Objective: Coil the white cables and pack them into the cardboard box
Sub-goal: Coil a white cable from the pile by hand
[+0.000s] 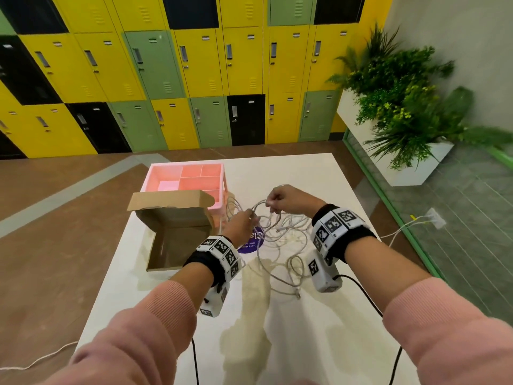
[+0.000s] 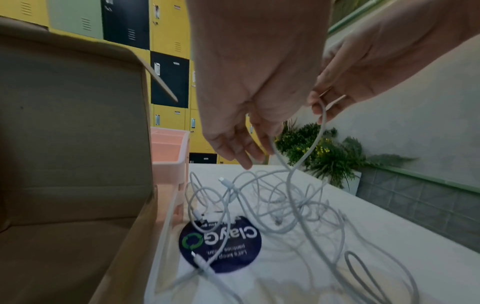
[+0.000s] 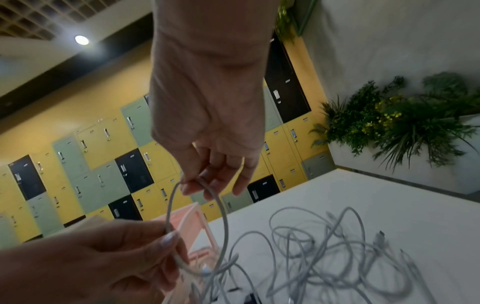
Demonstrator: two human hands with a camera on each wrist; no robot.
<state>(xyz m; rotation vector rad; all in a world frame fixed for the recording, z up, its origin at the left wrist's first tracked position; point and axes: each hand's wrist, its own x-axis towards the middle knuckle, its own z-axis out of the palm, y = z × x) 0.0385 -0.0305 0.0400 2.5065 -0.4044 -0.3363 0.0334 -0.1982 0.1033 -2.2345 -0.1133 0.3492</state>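
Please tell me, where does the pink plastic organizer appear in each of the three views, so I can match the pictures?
Head: the pink organizer sits upper centre-left, behind the cardboard box.
Left wrist: centre-left, right of the box flap.
Right wrist: lower centre, behind the cable loop held by both hands.
Shared landmark: the lockers behind it in all views.

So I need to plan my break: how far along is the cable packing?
Early. Done: the cardboard box is open, nothing visible inside. In hand: left hand and right hand hold one cable loop. Left: the tangled cables on the table.
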